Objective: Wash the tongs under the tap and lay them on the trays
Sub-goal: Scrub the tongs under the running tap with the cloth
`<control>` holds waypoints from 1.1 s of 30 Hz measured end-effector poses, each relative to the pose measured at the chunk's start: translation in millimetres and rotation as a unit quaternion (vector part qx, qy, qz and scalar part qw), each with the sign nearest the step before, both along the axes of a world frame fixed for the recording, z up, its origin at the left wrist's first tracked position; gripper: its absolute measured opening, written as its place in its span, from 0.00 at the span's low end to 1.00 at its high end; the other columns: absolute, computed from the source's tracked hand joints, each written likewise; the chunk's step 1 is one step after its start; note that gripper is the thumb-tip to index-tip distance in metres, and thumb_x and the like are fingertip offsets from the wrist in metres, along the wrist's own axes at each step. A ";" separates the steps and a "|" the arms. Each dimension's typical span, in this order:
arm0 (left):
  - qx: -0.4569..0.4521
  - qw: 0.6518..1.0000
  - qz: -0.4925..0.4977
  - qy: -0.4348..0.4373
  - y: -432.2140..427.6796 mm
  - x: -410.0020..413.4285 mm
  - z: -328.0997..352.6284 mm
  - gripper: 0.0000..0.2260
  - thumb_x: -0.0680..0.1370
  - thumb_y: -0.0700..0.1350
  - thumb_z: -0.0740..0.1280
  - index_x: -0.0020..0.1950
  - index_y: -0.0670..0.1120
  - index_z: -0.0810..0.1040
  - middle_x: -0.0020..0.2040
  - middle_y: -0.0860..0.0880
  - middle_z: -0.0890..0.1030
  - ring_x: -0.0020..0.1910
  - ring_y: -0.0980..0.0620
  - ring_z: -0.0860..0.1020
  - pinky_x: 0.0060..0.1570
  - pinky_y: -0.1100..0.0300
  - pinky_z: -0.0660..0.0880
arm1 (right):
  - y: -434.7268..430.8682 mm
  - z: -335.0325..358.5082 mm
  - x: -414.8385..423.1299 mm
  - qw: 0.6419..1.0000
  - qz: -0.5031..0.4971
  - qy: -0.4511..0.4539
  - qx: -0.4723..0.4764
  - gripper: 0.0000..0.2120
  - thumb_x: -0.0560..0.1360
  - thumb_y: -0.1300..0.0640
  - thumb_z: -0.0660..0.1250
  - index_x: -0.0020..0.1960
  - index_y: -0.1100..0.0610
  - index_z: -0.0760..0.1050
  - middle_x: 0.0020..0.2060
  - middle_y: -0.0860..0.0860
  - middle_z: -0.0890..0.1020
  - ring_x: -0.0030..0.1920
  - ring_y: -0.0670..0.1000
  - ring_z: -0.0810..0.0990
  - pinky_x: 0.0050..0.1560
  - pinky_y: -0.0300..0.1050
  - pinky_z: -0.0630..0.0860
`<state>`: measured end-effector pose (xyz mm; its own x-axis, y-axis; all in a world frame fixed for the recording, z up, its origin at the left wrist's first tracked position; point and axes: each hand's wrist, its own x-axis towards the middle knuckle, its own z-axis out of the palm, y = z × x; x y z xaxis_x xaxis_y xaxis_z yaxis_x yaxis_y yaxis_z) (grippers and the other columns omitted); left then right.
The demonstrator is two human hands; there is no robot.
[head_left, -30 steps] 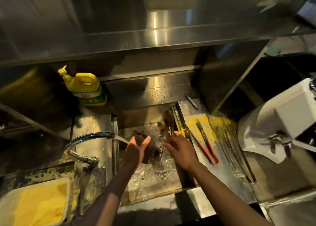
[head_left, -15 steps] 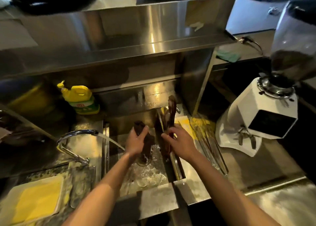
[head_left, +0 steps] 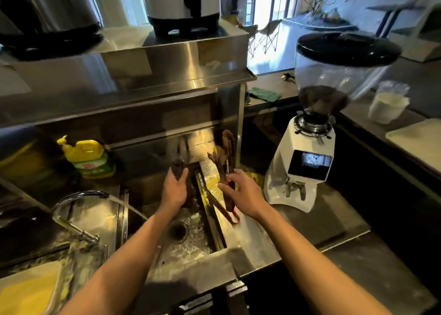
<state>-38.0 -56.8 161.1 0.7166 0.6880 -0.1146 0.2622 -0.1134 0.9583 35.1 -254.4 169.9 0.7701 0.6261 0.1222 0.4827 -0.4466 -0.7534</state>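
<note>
- Head view: grips a dark scrub pad (head_left: 178, 170) in the curled left hand (head_left: 175, 191), above the sink (head_left: 191, 248).
- Holds the tongs (head_left: 226, 147) in the right hand (head_left: 245, 195), fingers curled round them, tips up, over the tray (head_left: 250, 233) beside the sink.
- Pours water from the tap (head_left: 78, 195) into the sink.

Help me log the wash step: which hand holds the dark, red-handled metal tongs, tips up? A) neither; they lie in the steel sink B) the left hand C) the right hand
C: the right hand grips the dark, red-handled metal tongs, tips up, while the left hand holds a dark scrubbing pad.
</note>
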 end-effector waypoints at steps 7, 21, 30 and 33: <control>-0.011 0.996 -0.085 -0.011 -11.5 27.4 6.7 0.13 0.81 0.53 0.63 0.61 0.48 0.75 0.50 0.47 0.81 0.48 0.48 0.81 0.38 0.61 0.76 | -33.1 17.3 0.7 0.996 -0.059 0.066 0.013 0.05 0.79 0.44 0.67 0.46 0.44 0.75 0.51 0.42 0.74 0.50 0.45 0.76 0.48 0.44 0.72; 0.002 0.957 -0.289 -0.034 -84.1 97.3 26.4 0.12 0.78 0.54 0.68 0.53 0.46 0.79 0.47 0.48 0.82 0.49 0.50 0.80 0.49 0.57 0.73 | -83.0 30.2 -1.7 0.971 -0.236 0.034 0.019 0.13 0.79 0.48 0.69 0.37 0.42 0.70 0.43 0.44 0.73 0.43 0.46 0.74 0.47 0.49 0.71; -0.032 0.901 -0.430 -0.053 -182.8 120.9 37.3 0.14 0.76 0.56 0.71 0.54 0.47 0.81 0.46 0.47 0.84 0.48 0.50 0.82 0.51 0.50 0.77 | -175.3 37.9 -25.8 0.919 -0.394 0.016 0.007 0.12 0.78 0.45 0.68 0.47 0.54 0.80 0.51 0.49 0.78 0.52 0.50 0.77 0.57 0.53 0.74; -0.033 0.876 -0.478 -0.057 -235.3 123.8 43.6 0.11 0.77 0.54 0.70 0.51 0.48 0.80 0.44 0.49 0.84 0.46 0.51 0.82 0.50 0.53 0.76 | -221.8 41.8 -38.2 0.890 -0.456 0.013 -0.021 0.15 0.77 0.39 0.66 0.48 0.50 0.79 0.48 0.45 0.76 0.49 0.48 0.78 0.54 0.55 0.76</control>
